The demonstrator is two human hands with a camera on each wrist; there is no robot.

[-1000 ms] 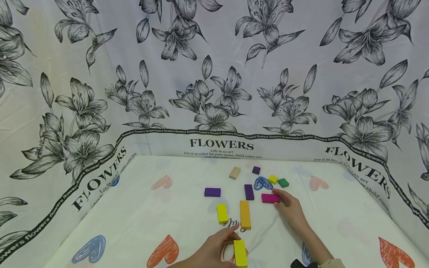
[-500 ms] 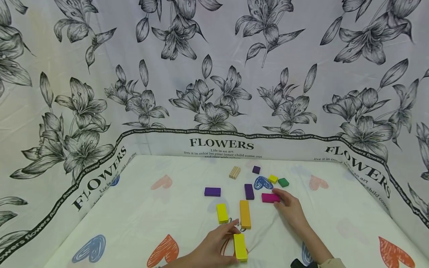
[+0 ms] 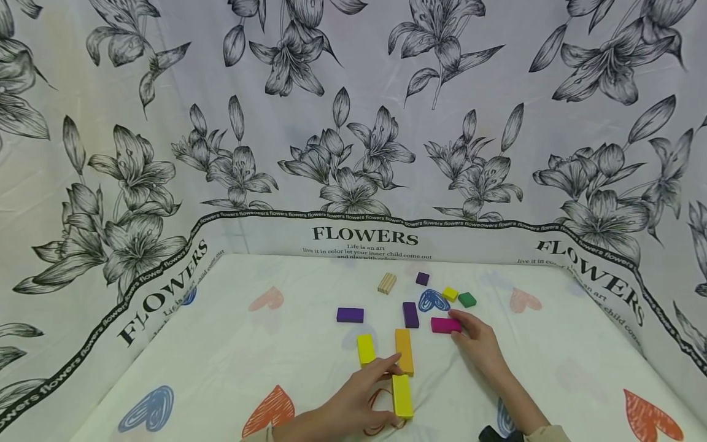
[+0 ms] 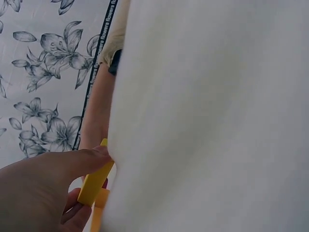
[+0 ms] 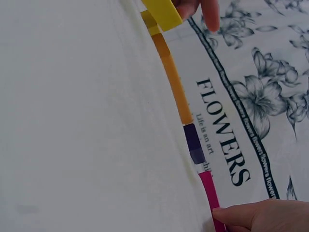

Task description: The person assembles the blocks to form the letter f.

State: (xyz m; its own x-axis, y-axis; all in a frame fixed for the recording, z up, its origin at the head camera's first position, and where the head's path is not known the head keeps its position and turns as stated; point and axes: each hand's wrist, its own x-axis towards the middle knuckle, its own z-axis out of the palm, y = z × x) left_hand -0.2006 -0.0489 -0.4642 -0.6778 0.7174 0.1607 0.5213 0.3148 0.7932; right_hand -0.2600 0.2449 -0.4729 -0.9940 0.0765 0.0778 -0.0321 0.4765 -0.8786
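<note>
My left hand (image 3: 353, 396) pinches a long yellow block (image 3: 402, 399) by its ends, thumb at the near end, close below an orange block (image 3: 404, 351). The left wrist view has the same yellow block (image 4: 95, 181) between thumb and fingers. My right hand (image 3: 482, 345) holds the right end of a magenta block (image 3: 444, 325), which lies on the cloth. In the right wrist view, thumb and fingers pinch that magenta block (image 5: 209, 191). A second yellow block (image 3: 365, 349) lies beyond the left hand, partly covered by it.
Two purple blocks, one lying crosswise (image 3: 350, 315) and one lengthwise (image 3: 410, 315), are farther back. Behind them sit a small purple block (image 3: 422, 279), a yellow one (image 3: 450, 294), a green one (image 3: 467, 299) and ridged wooden pieces (image 3: 387, 283). A flowered curtain (image 3: 353, 123) borders the cloth.
The left hand has carried the yellow block forward and slightly right, up near the orange block. My right hand stays on the magenta block, which has not visibly moved.
</note>
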